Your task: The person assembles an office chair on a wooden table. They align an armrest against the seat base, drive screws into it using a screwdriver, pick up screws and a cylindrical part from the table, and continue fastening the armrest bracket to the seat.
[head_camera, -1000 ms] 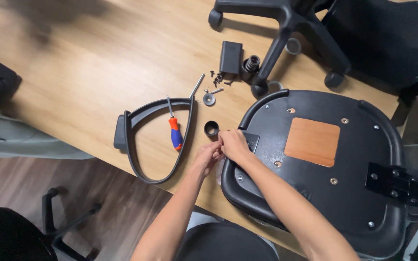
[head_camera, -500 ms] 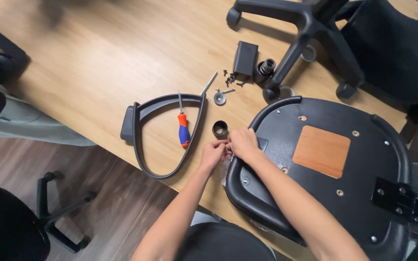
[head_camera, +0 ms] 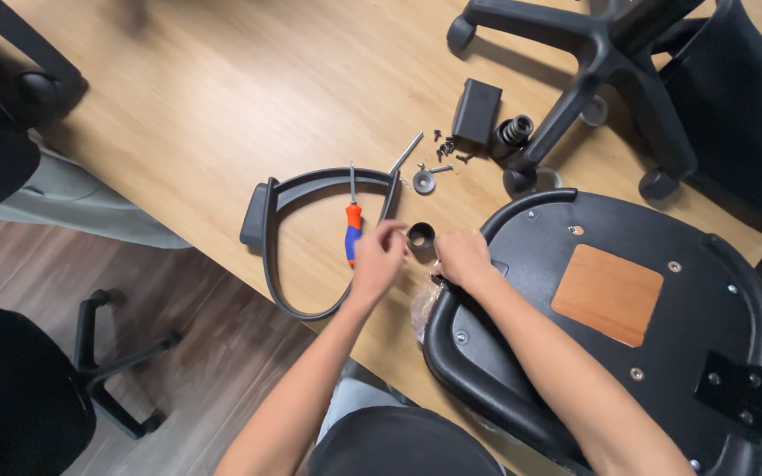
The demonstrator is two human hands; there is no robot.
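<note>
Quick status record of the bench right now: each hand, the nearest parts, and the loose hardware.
left hand: fingers beside the small black cap, not clearly gripping anything
right hand: resting on the rim of the overturned seat
screwdriver: orange and blue handle, lying inside the loose armrest loop
hardware: screws, washer, spring
surface: wooden table

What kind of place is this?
Probably an office or workroom used for furniture assembly: a light wooden tabletop carries an upturned black office-chair seat, a black five-star wheeled base and an orange-and-blue screwdriver.
</note>
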